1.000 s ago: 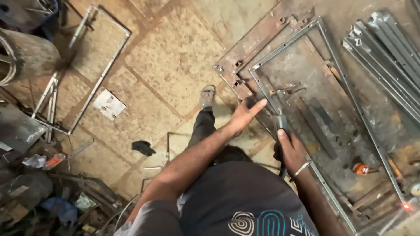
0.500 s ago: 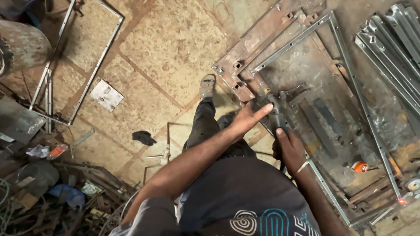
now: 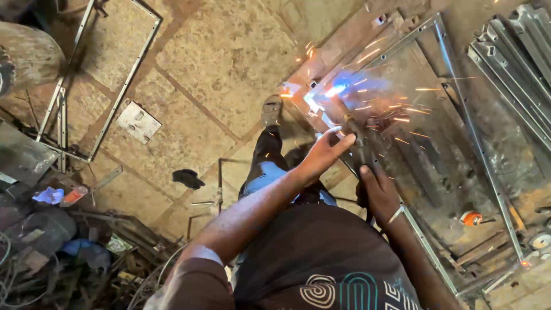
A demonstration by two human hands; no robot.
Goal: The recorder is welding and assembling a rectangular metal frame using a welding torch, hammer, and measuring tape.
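Observation:
I look down on a rectangular metal frame (image 3: 459, 109) lying on a steel work table (image 3: 413, 132). My right hand (image 3: 376, 189) grips a welding electrode holder (image 3: 360, 150), whose rod reaches the frame's near corner. A bright blue-white arc (image 3: 336, 90) burns there and orange sparks fly over the table. My left hand (image 3: 324, 152) is stretched out with fingers together, resting by the frame's edge just left of the holder. A metal bangle sits on my right wrist.
A stack of grey metal bars (image 3: 516, 51) lies at the upper right. Another thin metal frame (image 3: 103, 74) rests on the stone floor at left, beside a small square plate (image 3: 138, 121). Scrap and cables (image 3: 51, 241) pile at the lower left. My foot (image 3: 271, 110) stands by the table.
The welding arc has lit at the frame's corner and sparks now fly. My hands stay in nearly the same place.

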